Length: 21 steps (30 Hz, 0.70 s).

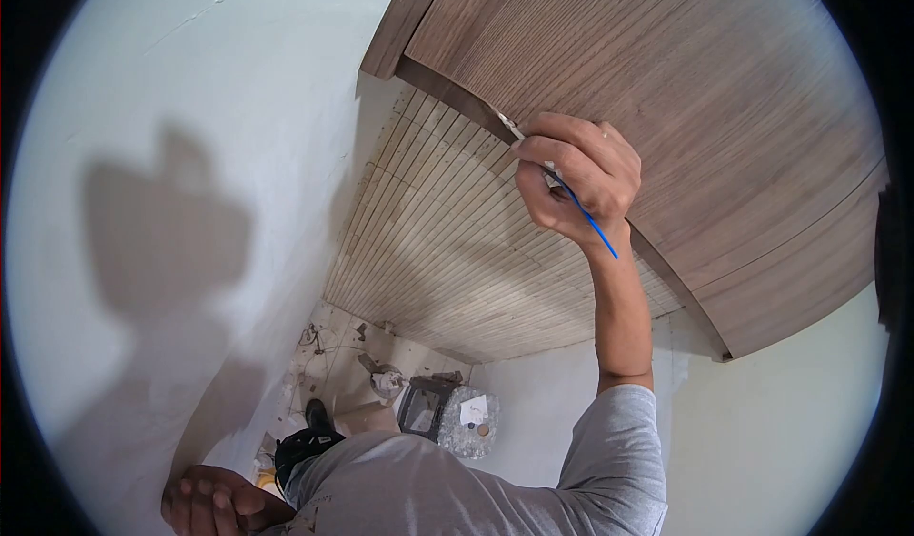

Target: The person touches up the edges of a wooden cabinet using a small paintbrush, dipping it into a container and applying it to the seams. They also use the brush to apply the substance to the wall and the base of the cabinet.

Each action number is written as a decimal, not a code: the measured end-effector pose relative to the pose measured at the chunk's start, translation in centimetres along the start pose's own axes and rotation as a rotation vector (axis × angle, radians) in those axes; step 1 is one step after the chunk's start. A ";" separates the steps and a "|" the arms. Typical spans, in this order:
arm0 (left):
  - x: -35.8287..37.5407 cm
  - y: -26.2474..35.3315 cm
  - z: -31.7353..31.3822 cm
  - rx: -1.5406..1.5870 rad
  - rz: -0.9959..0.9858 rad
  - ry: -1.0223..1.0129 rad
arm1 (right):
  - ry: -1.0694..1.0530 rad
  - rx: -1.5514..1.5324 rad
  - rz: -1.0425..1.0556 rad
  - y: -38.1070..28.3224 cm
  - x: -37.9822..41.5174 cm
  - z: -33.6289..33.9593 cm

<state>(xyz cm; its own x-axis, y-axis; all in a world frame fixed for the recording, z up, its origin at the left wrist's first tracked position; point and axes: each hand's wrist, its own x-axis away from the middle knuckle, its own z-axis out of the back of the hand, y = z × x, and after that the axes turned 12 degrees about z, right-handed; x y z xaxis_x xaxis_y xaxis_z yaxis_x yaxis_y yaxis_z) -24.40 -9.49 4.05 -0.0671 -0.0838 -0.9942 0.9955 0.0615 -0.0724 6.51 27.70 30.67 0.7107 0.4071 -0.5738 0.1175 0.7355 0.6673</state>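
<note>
My right hand (581,169) is raised with its fingers pinched round a thin tool with a slender blue handle (592,220). Its whitish tip (506,122) meets the lower edge of a wood-grain cabinet panel (628,89). White smears show on the fingers. Low at the left, my left hand (211,500) is closed with curled fingers, close beside the pale wall (143,365); whatever it may hold is hidden in the palm.
Below the cabinet a ribbed, cream-coloured slatted surface (447,222) spreads out. On the littered floor (333,331) stand a dark grey container (422,407) and a plastic-wrapped bundle (468,422) with a white label. My shadow falls across the left wall.
</note>
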 end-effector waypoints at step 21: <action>-0.4 0.6 0.2 0.045 0.075 -0.069 | 0.034 -0.031 -0.078 -0.3 0.1 0.6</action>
<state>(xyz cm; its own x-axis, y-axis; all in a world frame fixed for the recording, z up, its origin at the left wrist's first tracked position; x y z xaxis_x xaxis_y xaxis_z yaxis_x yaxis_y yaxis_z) -23.79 -9.62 4.40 0.0113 -0.1491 -0.9888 0.9997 0.0252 0.0076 6.98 27.22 30.68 0.6759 0.3660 -0.6397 0.1498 0.7816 0.6055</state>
